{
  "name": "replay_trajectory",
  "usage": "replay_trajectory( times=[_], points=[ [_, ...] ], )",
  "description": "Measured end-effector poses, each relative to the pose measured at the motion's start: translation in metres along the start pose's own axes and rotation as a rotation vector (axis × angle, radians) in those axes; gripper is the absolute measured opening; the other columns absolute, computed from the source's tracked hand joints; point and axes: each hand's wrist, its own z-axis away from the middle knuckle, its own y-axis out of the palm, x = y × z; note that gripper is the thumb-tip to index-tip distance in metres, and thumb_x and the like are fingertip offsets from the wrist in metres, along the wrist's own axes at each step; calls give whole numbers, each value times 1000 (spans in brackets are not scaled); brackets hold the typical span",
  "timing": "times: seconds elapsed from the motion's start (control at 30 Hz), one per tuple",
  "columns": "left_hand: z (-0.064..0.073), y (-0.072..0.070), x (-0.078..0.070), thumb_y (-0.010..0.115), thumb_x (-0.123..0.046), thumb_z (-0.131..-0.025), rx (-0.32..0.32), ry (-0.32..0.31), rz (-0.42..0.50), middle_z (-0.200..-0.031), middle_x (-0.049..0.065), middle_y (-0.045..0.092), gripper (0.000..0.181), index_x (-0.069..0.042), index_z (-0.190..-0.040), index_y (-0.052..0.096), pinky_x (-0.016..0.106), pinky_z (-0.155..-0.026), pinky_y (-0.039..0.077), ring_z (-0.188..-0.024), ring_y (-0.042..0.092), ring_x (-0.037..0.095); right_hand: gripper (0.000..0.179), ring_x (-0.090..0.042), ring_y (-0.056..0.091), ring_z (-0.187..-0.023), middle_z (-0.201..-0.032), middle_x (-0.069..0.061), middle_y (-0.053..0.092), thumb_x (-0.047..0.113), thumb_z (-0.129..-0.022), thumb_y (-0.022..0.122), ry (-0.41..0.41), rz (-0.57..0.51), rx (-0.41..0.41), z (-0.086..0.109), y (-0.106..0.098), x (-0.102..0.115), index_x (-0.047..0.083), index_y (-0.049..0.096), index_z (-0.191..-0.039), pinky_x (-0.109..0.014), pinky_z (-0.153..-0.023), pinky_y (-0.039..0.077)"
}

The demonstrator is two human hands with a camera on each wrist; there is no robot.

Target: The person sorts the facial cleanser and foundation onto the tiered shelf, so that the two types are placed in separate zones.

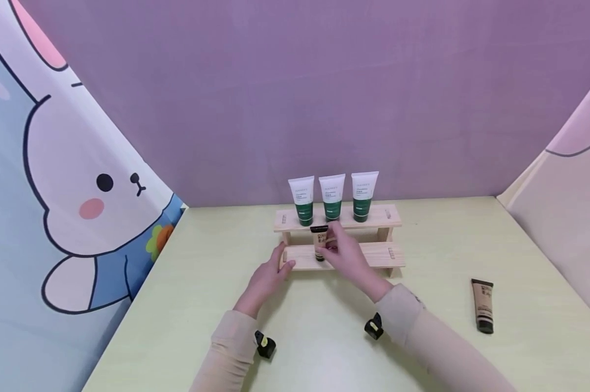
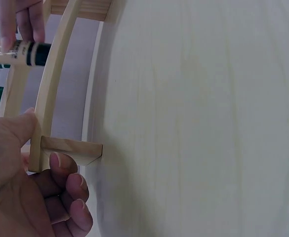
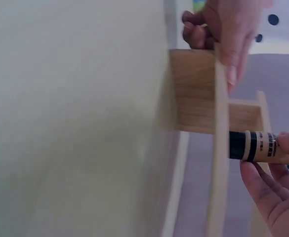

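A two-tier wooden display rack (image 1: pixel 378 253) stands toward the back of the table. My right hand (image 1: pixel 347 257) pinches a small tan squeeze tube (image 1: pixel 320 239) with its black cap downward, over the left part of the lower tier. In the right wrist view, the tube's cap (image 3: pixel 237 144) meets the tier's board or is very close to it. My left hand (image 1: pixel 267 275) holds the left end of that lower board (image 2: pixel 48 94), thumb on top and fingers curled below. Three white-and-green tubes (image 1: pixel 332 197) stand in a row on the upper tier.
Another tan tube (image 1: pixel 483 306) with a black cap lies on the pale wooden table (image 1: pixel 446 239) to the right. A purple cloth (image 1: pixel 324 98) hangs behind the rack. At the left is a cloth panel (image 1: pixel 74 190) with a cartoon rabbit.
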Motion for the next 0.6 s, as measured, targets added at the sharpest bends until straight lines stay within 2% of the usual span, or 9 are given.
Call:
replay_trajectory(
  times=[0.13, 0.33, 0.43, 0.6],
  points=[
    [1, -1, -2, 46, -49, -101, 1, -2, 0, -136, 23, 54, 66, -22, -156, 21, 59, -101, 40, -121, 53, 46, 34, -26, 67, -94, -101, -12, 67, 7, -87, 73, 17, 25, -1, 0, 5, 0, 5, 50, -113, -30, -80, 57],
    [1, 0, -1, 46, -47, -101, -4, -5, -7, -135, 23, 55, 66, -21, -156, 21, 58, -101, 41, -120, 53, 45, 43, -24, 67, -89, -106, -12, 66, 8, -85, 75, 21, 77, 21, 5, -1, -1, 6, 52, -121, -31, -79, 56],
    [0, 0, -1, 46, -45, -102, 1, -9, 1, -137, 24, 53, 65, -21, -156, 20, 59, -101, 40, -121, 52, 46, 45, -22, 67, -88, -111, -12, 66, 11, -85, 76, 21, 123, 24, 12, -10, -2, 6, 54, -124, -32, -78, 56],
    [0, -1, -1, 47, -45, -102, 1, -18, -3, -138, 24, 52, 66, -22, -157, 20, 60, -101, 40, -121, 52, 46, 37, -18, 66, -83, -113, -15, 66, 10, -86, 74, 6, 193, 35, 31, -35, -5, 3, 59, -119, -33, -75, 56]
  ],
)
